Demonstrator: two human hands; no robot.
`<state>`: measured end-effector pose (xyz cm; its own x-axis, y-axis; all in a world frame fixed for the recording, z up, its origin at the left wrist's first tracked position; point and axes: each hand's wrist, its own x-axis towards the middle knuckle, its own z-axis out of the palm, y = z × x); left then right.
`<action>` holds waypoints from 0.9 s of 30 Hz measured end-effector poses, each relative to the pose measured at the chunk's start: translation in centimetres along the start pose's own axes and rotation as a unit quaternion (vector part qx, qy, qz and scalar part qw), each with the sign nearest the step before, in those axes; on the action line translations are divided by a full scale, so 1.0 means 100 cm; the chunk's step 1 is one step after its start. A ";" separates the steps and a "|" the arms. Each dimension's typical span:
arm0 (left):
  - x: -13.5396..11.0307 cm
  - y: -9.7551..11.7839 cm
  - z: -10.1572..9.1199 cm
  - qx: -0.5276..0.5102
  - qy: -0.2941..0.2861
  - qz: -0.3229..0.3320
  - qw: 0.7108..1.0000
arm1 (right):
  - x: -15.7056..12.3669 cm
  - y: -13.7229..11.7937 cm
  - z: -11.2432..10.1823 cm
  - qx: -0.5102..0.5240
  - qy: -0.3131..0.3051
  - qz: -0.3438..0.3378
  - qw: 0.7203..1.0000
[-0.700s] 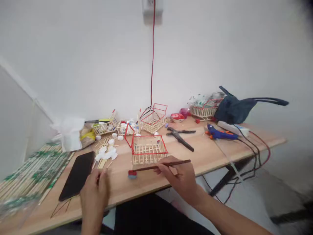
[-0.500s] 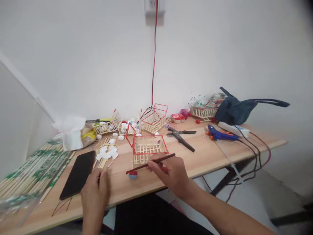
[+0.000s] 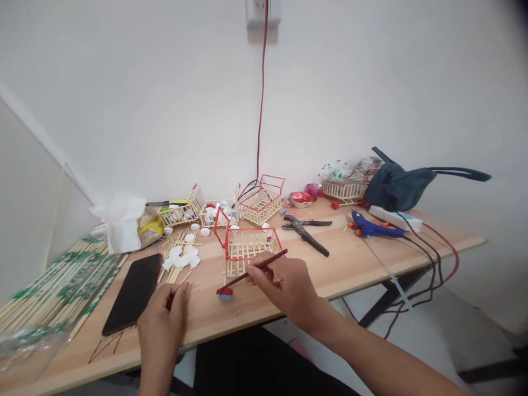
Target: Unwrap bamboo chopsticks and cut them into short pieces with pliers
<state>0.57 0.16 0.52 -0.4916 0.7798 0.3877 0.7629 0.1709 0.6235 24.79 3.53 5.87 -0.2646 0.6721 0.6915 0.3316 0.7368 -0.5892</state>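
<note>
My right hand pinches a thin dark brush stick, tilted so its tip dips into a small cap of red paint on the wooden table. Just behind the hand stands a small basket of pale sticks with red-painted rims. My left hand rests near the front edge beside a black phone, fingers loosely curled with nothing visible in them.
More stick baskets line the back wall. Black pliers, a blue glue gun with cables, a dark bag, white caps and a bundle of packed sticks at the left lie around.
My right hand shifted left and tilted the brush down, so its tip moved into the red paint cap. My left hand barely moved.
</note>
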 end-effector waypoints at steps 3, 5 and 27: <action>0.001 -0.001 0.001 -0.005 -0.003 -0.006 1.000 | 0.001 -0.002 -0.001 -0.007 -0.004 -0.004 1.000; 0.001 -0.001 0.001 -0.011 -0.007 -0.016 1.000 | 0.001 -0.003 -0.003 -0.010 -0.004 0.000 1.000; 0.004 -0.003 -0.002 0.016 0.031 0.020 0.999 | 0.017 0.050 -0.117 0.133 0.307 0.082 0.939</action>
<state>0.08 0.32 0.62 -0.4854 0.7475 0.4535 0.7944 0.1604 0.5858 36.55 7.48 9.02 0.3695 0.6699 0.6439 0.0621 0.6736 -0.7364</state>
